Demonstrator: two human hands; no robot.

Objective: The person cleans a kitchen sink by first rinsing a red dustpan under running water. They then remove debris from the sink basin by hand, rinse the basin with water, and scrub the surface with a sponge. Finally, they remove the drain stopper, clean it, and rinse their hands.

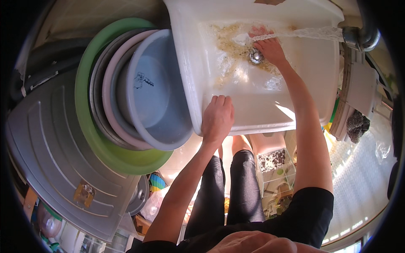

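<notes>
A white sink [265, 117] lies in front of me, its bottom marked with brownish-yellow residue and dark specks. From a metal tap [353, 38] at the right, a stream of water [303, 33] runs across the basin. My right hand [269, 46] is down in the sink under this stream, just beside the metal drain [255, 56], with its fingers spread and partly hidden by water. At the near left corner of the sink, my left hand [218, 115] rests over the rim, its fingertips curled inside; its palm is hidden.
Nested basins stand left of the sink: a blue one [158, 85] in front, a green one [126, 161] outermost. They sit on a grey ridged surface [57, 132]. A dark scouring pad [357, 126] lies at the right. Below are a clear tank [275, 177] and a plastic bag [153, 204].
</notes>
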